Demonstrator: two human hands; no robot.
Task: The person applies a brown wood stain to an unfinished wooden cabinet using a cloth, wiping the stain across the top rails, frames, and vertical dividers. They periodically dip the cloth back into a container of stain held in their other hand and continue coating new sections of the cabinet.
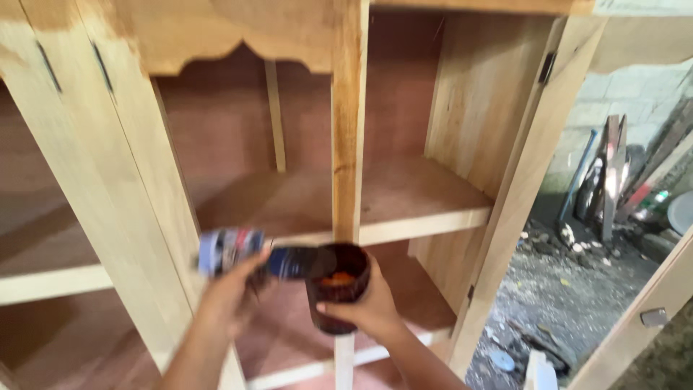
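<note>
My left hand (229, 296) grips a blue and white bottle (245, 256) lying on its side, its dark neck tipped into the mouth of a dark brown cup (338, 289). My right hand (372, 307) holds that cup from the right and below. Something orange shows inside the cup. Both hands are in front of an unfinished wooden cabinet (350, 144), just before its middle upright post.
The cabinet has open doors, bare shelves (419, 206) and a reddish back panel. To the right lie a rubble-strewn dirt floor (556, 289), planks and tools leaning on a block wall (613, 180), and a white container (540, 372) at the bottom.
</note>
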